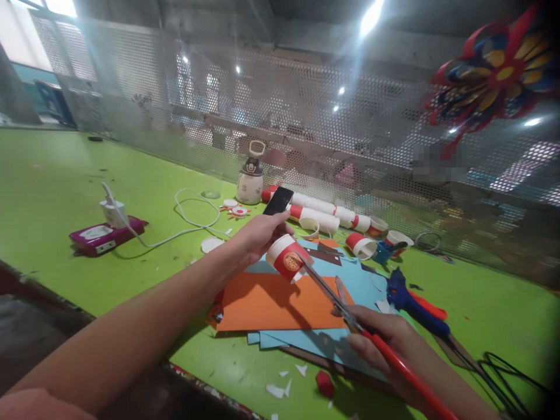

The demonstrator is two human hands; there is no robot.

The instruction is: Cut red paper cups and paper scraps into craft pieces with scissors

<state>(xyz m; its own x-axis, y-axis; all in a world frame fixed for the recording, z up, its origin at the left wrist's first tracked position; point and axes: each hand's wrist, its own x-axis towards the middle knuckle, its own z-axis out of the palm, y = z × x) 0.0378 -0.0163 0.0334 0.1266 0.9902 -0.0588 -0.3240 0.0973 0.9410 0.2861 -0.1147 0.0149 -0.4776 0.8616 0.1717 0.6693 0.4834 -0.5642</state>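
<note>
A red and white paper cup (286, 259) is held in my left hand (262, 233), tilted above an orange sheet (271, 303). My right hand (385, 338) is wrapped round red-handled scissors (326, 289). The scissor blades are spread, and one of them reaches the cup's printed side; whether it passes into the wall I cannot tell. Beneath the orange sheet lie light blue sheets (306, 344). White paper scraps (277, 389) and a small red piece (325, 384) are near the front edge.
Behind my hands are stacked cups (317, 219), a black phone (279, 200) and a bottle (249, 184). A blue glue gun (415, 306) with a black cord lies right. Leftward, a white cable runs from a charger (114, 214) on a purple power strip (105, 236).
</note>
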